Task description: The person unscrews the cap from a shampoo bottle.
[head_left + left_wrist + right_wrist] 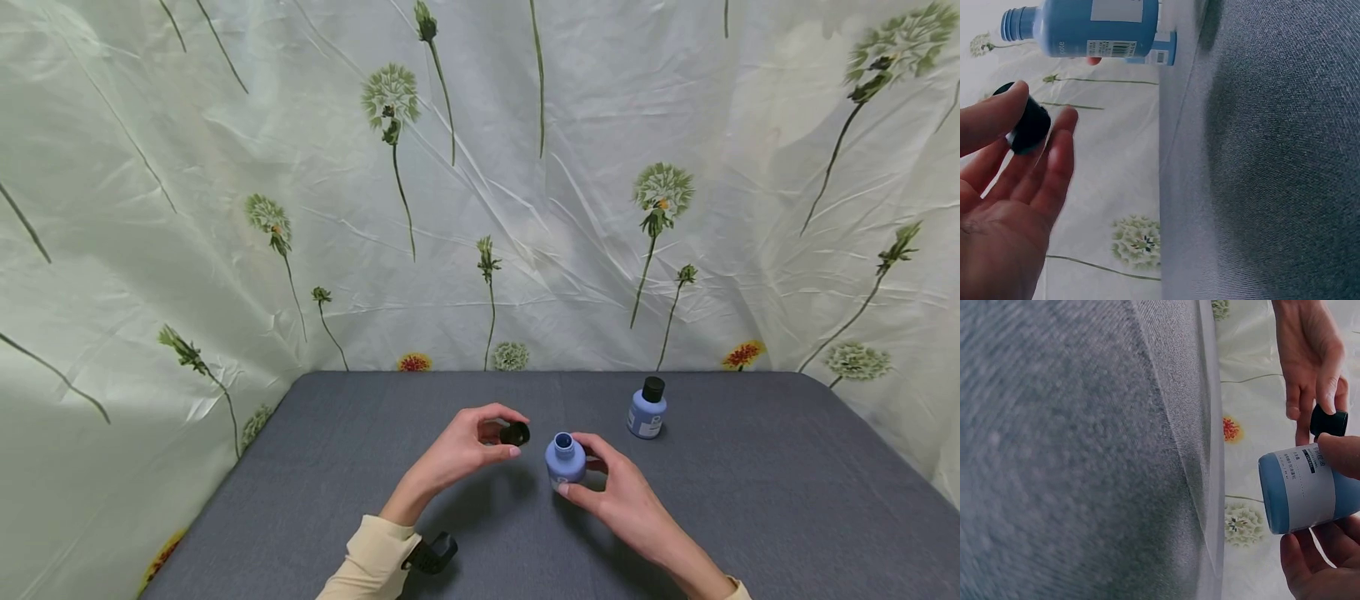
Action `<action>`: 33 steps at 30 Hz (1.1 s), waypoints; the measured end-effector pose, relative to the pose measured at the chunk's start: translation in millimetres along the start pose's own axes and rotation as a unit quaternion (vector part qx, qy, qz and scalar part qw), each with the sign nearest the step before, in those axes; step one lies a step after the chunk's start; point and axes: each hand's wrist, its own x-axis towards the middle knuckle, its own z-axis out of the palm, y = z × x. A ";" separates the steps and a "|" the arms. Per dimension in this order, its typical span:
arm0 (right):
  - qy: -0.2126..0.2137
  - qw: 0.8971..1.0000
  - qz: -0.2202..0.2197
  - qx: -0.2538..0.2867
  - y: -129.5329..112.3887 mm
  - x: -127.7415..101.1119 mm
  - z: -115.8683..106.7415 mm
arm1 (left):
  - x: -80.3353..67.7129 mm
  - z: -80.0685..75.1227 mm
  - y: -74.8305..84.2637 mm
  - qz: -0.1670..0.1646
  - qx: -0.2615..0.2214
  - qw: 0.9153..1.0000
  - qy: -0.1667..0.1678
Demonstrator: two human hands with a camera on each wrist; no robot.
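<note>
My left hand [474,439] pinches a black bottle cap [515,433] between thumb and fingers, its hollow side showing in the head view. To its right, my right hand [617,490] grips a small blue bottle [566,461] around the body; the bottle's threaded neck is bare and its mouth faces up. Cap and bottle are apart, both held above the table. In the left wrist view the bottle [1100,28] shows a white barcode label. The right wrist view shows the thumb and fingers around the labelled bottle [1307,487], with the cap [1329,420] close by.
A second blue bottle [647,408] with a black cap on stands upright on the grey cloth-covered table [360,467], behind and right of my right hand. A white curtain [480,192] printed with dandelions hangs behind the table. A black band [433,554] is on my left wrist.
</note>
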 end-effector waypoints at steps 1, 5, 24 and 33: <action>0.001 1.000 0.002 0.007 0.4 0.0 0.2 | 0.5 -0.1 -1.1 0.000 0.005 1.000 0.001; 0.004 1.000 0.005 0.030 2.9 0.1 1.8 | 0.9 -0.5 -5.7 0.000 0.032 0.999 0.009; 0.005 0.996 0.003 0.087 2.6 2.3 4.6 | -4.9 -9.9 3.6 -0.004 0.059 0.998 0.001; 0.001 0.995 -0.004 0.096 4.2 6.0 8.9 | -1.2 -15.8 -27.7 0.002 0.075 0.997 0.017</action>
